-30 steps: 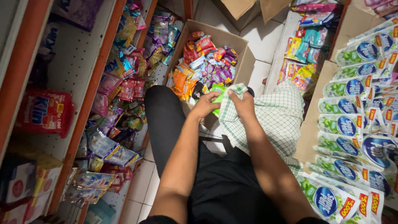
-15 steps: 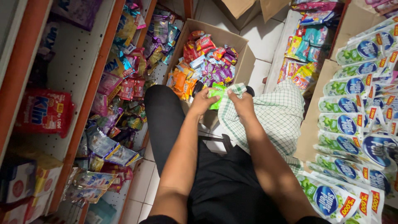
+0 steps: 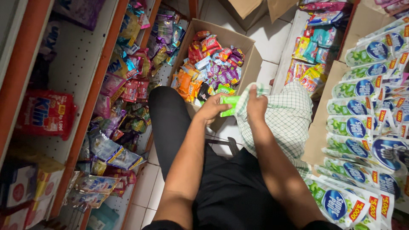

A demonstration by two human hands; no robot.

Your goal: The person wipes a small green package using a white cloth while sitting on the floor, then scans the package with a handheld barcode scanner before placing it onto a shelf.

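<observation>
Green sachet [image 3: 230, 104], at frame centre just below the cardboard box [image 3: 249, 55], is pinched by the left hand [image 3: 211, 109] while the right hand [image 3: 256, 105] clenches the checked cloth [image 3: 289, 119]; wiping warrants firm support.

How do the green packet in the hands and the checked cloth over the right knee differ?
The green packet is small, plain bright green and glossy; the checked cloth is far larger, white with thin green lines, and soft. The packet is pinched by the left hand, while the cloth lies draped over the leg with the right hand gripping its top edge. Both sit just in front of the open cardboard box of sachets.
</observation>
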